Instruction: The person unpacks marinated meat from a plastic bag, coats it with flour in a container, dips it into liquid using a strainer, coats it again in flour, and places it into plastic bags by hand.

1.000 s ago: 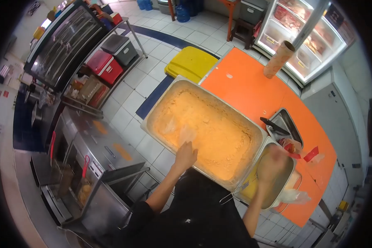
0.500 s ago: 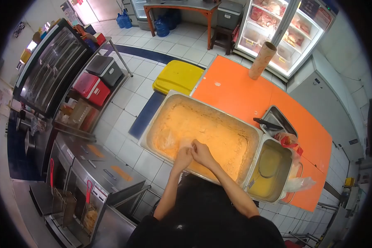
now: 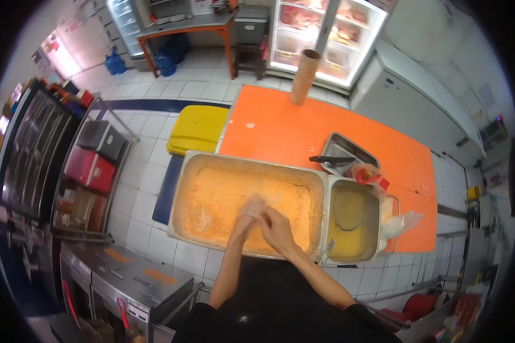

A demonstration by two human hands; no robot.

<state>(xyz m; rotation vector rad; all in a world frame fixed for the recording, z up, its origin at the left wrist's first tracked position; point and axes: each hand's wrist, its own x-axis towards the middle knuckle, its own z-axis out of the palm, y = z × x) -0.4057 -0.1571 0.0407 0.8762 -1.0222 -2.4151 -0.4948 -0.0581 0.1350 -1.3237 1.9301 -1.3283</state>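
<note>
A large metal tub (image 3: 180, 226) holds orange-yellow powder (image 3: 223, 194). Over its front middle part, my left hand (image 3: 247, 220) is closed on a thin clear plastic bag (image 3: 255, 204). Right beside it, my right hand (image 3: 276, 224) has its fingers pressed together near the bag; whether they grip its edge is too small to tell. Another clear bag (image 3: 203, 220) lies on the powder at the left. To the right of the tub stands a smaller metal pan (image 3: 377, 228) of yellow liquid, with a round strainer (image 3: 348, 211) in it.
Behind the tub is an orange table (image 3: 280, 128) with a cardboard tube (image 3: 305, 77), a metal tray (image 3: 352, 150) with a black-handled tool (image 3: 329, 159), and plastic bags (image 3: 397, 224). A yellow-lidded bin (image 3: 197, 128) stands back left, fryers (image 3: 126, 271) front left.
My right hand has come from the smaller pan to my left hand. The strainer now shows clearly in the liquid. The camera view has turned, and everything sits further left.
</note>
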